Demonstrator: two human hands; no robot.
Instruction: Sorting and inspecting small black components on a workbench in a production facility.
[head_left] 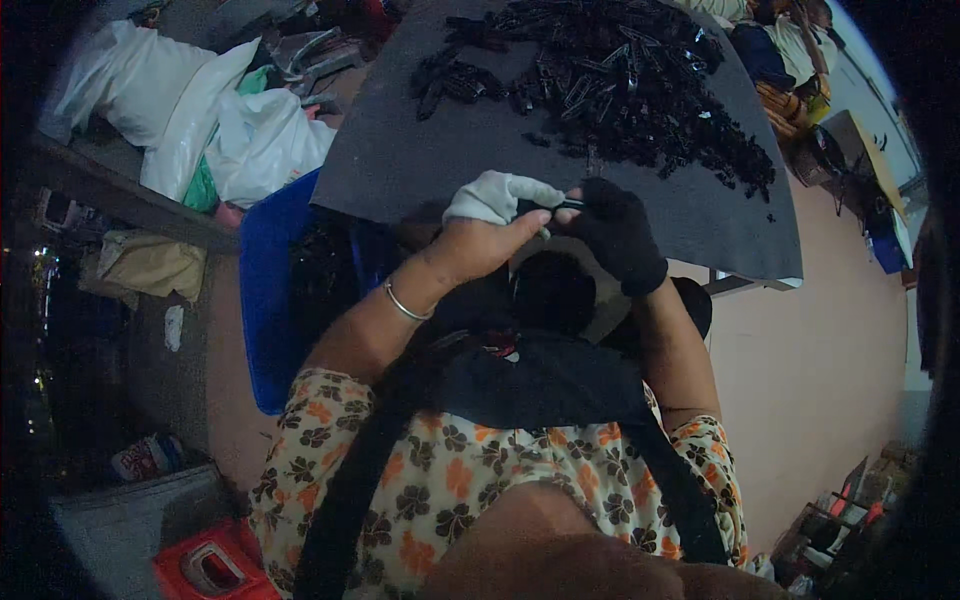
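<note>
At the far left, white plastic bags are heaped on a ledge, and a blue bin stands just beside the person's left forearm, dark pieces showing inside it. The left hand, its fingers wrapped in white cloth and a thin metal bangle on the wrist, comes up to the near edge of the grey board. Its thumb and covered fingers are pressed together, pinching one end of a small black clip. The clip lies between the two hands, bridging their fingertips, just above the board's near edge. It is slim, dark and short; its finer shape is too small to tell. The right hand, in a black glove, closes its fingers on the clip's other end. Beyond both hands, a broad pile of black clips spreads over the far and right part of the board.
</note>
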